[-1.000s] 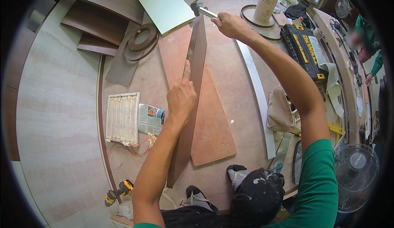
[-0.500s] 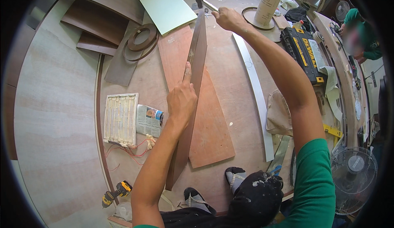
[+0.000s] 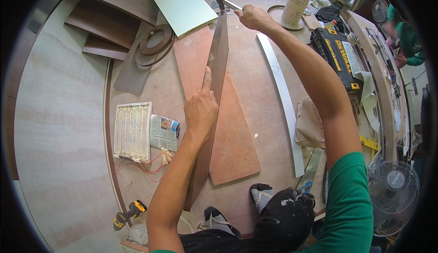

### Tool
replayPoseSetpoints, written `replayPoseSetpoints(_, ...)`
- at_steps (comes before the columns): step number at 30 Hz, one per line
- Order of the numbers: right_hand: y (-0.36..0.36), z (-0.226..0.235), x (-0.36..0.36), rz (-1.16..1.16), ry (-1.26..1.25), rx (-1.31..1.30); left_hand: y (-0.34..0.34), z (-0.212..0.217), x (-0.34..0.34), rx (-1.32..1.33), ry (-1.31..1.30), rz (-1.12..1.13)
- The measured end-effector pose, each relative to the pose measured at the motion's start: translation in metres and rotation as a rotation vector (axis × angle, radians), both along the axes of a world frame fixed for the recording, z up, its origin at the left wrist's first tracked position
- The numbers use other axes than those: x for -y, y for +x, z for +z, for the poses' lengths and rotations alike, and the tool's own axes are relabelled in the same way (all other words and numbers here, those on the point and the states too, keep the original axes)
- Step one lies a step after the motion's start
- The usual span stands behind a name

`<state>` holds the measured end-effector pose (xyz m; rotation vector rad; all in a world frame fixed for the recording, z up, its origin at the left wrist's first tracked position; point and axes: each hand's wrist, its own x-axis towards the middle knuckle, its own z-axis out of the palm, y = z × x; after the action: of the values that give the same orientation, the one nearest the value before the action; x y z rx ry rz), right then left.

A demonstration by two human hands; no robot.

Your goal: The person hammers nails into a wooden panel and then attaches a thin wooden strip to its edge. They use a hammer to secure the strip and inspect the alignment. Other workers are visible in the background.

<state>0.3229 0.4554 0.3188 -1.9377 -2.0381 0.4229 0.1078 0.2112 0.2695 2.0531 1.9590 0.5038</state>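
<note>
A long dark brown board point(image 3: 222, 54) stands on its edge, running from near my feet to the far side. My left hand point(image 3: 201, 111) is closed over its upper edge, the index finger stretched along it. In my right hand point(image 3: 255, 18) is the handle of a claw hammer point(image 3: 221, 0). The hammer's head is at the board's far end; whether it touches the wood I cannot tell. Beneath the brown board lies a reddish plywood board point(image 3: 235, 139). A long white strip point(image 3: 280, 98) lies to the right, below my right forearm.
At left are a cordless drill point(image 3: 129, 215), a framed panel point(image 3: 132, 132) and newspaper point(image 3: 164, 133). Rolls of edging point(image 3: 156, 39) and a pale green panel point(image 3: 183, 4) lie farther back. At right are a tool case point(image 3: 336, 60), a fan point(image 3: 394, 193) and another person point(image 3: 409, 43) at a bench.
The hammer head has risen slightly and now sits over the board's far end. My left hand keeps its place on the board. The view has shifted a little.
</note>
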Motion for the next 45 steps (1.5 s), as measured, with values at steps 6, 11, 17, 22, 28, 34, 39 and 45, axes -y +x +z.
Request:
replayPoseSetpoints(6, 0.006, -0.007, 0.012, 0.045, -0.012, 0.003, 0.0, -0.002, 0.001, -0.001, -0.002, -0.001)
replayPoseSetpoints(11, 0.01, -0.012, 0.028, 0.095, 0.019, 0.014, 0.004, 0.0, 0.001, -0.042, 0.039, -0.032)
replayPoseSetpoints(17, 0.011, -0.013, 0.046, 0.099, 0.027, 0.039, 0.005, 0.002, 0.001, -0.044, 0.036, -0.032)
replayPoseSetpoints(22, 0.005, 0.0, 0.072, 0.167, 0.073, 0.018, 0.001, -0.001, 0.003, -0.053, 0.035, -0.015)
replayPoseSetpoints(28, 0.005, 0.0, 0.088, 0.195, 0.076, 0.009, 0.001, -0.001, 0.002, -0.005, 0.005, 0.006)
replayPoseSetpoints(34, 0.001, 0.003, 0.1, 0.276, 0.099, 0.012, -0.002, -0.003, 0.002, 0.005, 0.021, 0.005)
replayPoseSetpoints(39, 0.002, 0.004, 0.109, 0.306, 0.115, 0.049, 0.0, 0.003, 0.005, -0.05, 0.051, -0.008)
replayPoseSetpoints(45, 0.003, 0.012, 0.128, 0.301, 0.09, 0.035, -0.001, 0.002, 0.005, -0.082, 0.026, -0.014)
